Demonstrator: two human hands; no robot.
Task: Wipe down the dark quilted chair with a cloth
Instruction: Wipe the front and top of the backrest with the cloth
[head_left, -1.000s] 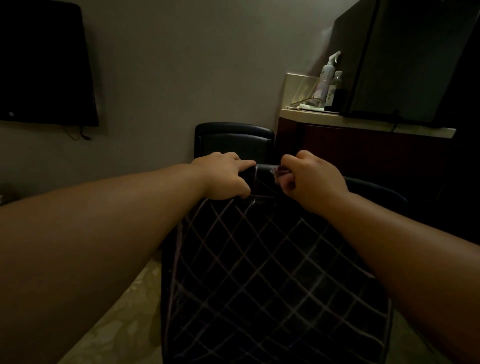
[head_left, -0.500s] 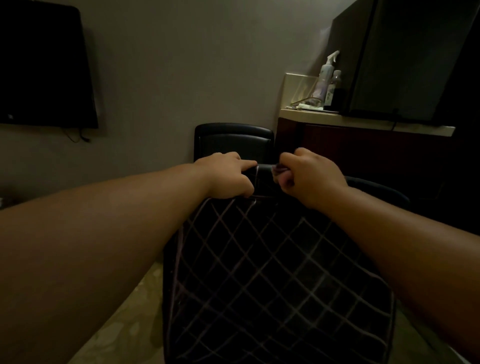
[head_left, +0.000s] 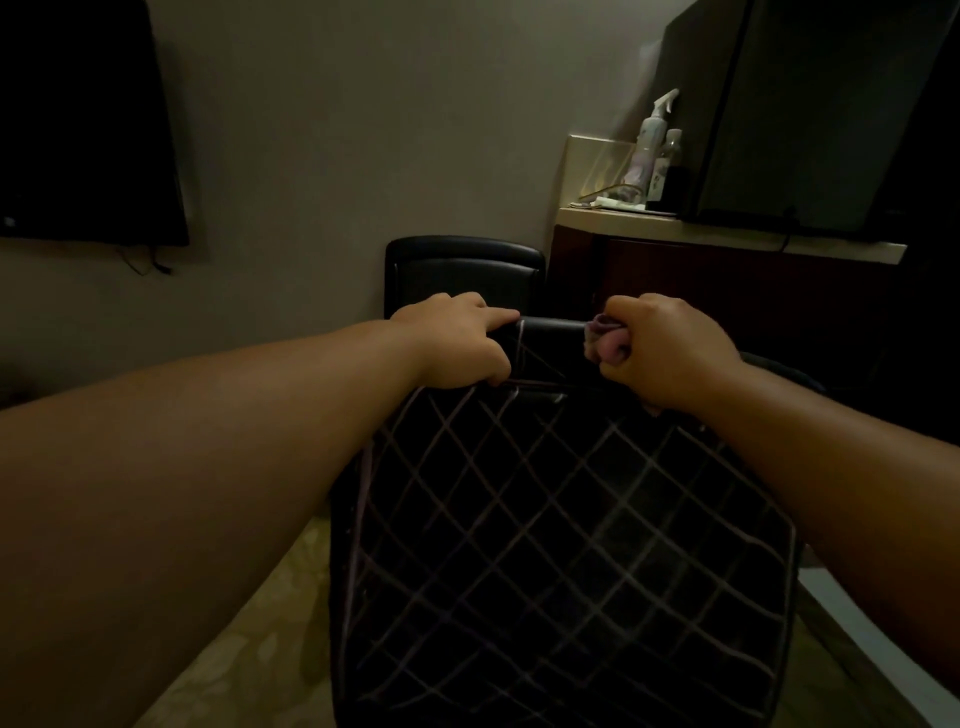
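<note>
1. Floor (head_left: 223, 660): pale, faintly patterned surface. The dark quilted chair (head_left: 561, 545) stands directly on it.
2. Second chair (head_left: 462, 273): black, positioned behind the quilted chair, against the wall.
3. Countertop (head_left: 727, 236): light slab on a dark cabinet, behind and right of the quilted chair.
4. Spray bottle (head_left: 649, 140): upright on the countertop's left end, a smaller bottle (head_left: 667, 161) just beside it.

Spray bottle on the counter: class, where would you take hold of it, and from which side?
Grip the spray bottle round its slim upright body, below the trigger head. Come from the left front: a smaller bottle stands close on its right, and the wall lies behind. Both hands are busy, so one would have to let go first.
</note>
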